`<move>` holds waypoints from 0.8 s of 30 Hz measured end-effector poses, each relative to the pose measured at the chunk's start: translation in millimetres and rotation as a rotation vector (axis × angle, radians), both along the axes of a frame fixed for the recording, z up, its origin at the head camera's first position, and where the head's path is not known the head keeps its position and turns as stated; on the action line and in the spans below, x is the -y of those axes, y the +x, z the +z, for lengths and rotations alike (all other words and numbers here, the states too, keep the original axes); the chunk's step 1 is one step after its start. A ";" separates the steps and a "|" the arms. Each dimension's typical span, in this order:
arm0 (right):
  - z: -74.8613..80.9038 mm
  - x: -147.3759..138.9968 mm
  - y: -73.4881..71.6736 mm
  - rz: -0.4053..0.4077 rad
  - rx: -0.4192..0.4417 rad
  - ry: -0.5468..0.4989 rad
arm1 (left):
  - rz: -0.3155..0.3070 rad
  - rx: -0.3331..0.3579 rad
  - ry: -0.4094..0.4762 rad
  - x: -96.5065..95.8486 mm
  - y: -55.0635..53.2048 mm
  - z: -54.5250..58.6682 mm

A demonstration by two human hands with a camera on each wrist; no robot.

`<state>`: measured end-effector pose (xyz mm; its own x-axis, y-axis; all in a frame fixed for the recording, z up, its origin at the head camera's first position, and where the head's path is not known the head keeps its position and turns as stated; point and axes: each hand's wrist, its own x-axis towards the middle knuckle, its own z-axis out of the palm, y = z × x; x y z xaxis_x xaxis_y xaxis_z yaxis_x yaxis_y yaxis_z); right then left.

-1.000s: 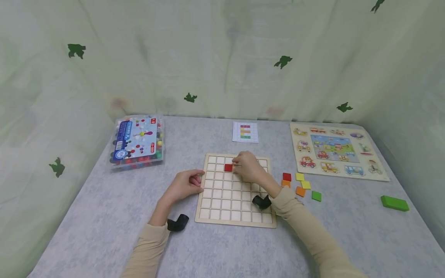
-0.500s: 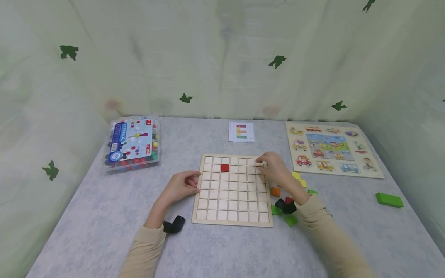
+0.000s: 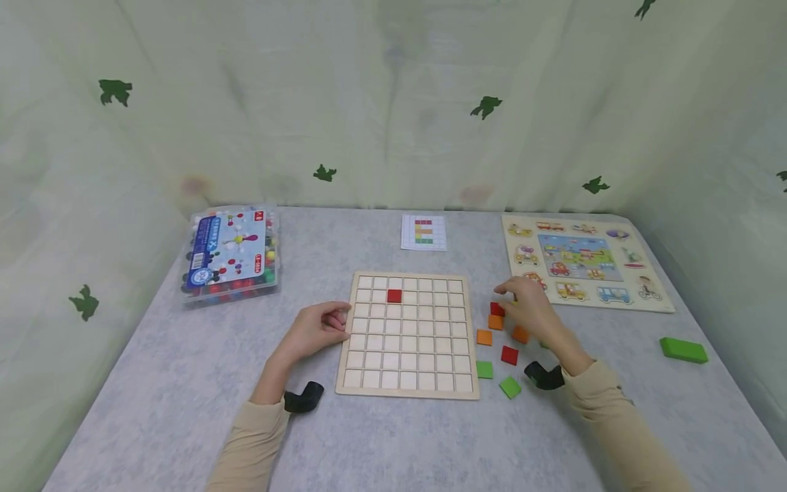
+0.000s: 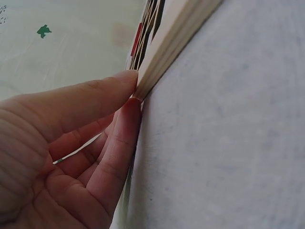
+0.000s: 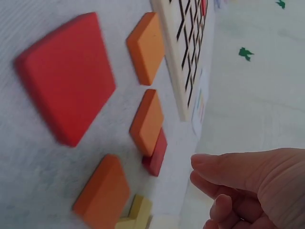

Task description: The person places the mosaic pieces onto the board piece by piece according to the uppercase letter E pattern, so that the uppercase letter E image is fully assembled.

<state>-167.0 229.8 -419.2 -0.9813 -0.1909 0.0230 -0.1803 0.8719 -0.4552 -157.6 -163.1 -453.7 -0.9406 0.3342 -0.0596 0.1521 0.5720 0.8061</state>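
Note:
A wooden grid board (image 3: 399, 392) lies flat in the head view, with one red tile (image 3: 394, 296) in its second row from the back. My left hand (image 3: 315, 329) holds the board's left edge; in the left wrist view the thumb (image 4: 102, 90) and a finger meet at the rim. To the right of the board, my right hand (image 3: 530, 307) hovers above the loose tiles, thumb and index tips close together with nothing between them. Beneath and around it lie red tiles (image 5: 69, 78), orange tiles (image 5: 147, 47) and yellow tiles (image 5: 139, 212). Two green tiles (image 3: 485, 370) lie nearer me.
A printed pattern card (image 3: 423, 233) lies behind the board. At the back right is a picture puzzle (image 3: 581, 257), with a green block (image 3: 684, 350) in front of it. A clear box of coloured balls (image 3: 231, 253) sits at the back left.
My right hand has left the red tile on the board and moved right, over the loose tiles. My left hand stays at the board's edge. The head view has shifted slightly.

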 end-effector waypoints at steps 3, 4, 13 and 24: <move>-2.5 -5.8 2.9 0.001 0.011 -0.001 | 0.004 -0.003 0.006 0.0 0.6 0.1; -3.4 -7.1 3.6 0.003 0.011 -0.002 | 0.005 -0.003 0.006 0.0 0.7 0.1; -8.5 -13.3 6.1 0.019 -0.010 -0.001 | 0.018 0.008 0.020 0.3 1.8 -0.4; -16.5 -15.6 7.7 0.055 0.027 -0.015 | 0.013 0.012 0.032 -0.6 2.7 0.0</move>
<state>-159.4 245.5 -435.6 -0.9697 -0.2442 -0.0004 -0.2148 0.8539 -0.4740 -154.9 -162.5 -453.6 -0.9442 0.3238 -0.0604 0.1351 0.5481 0.8254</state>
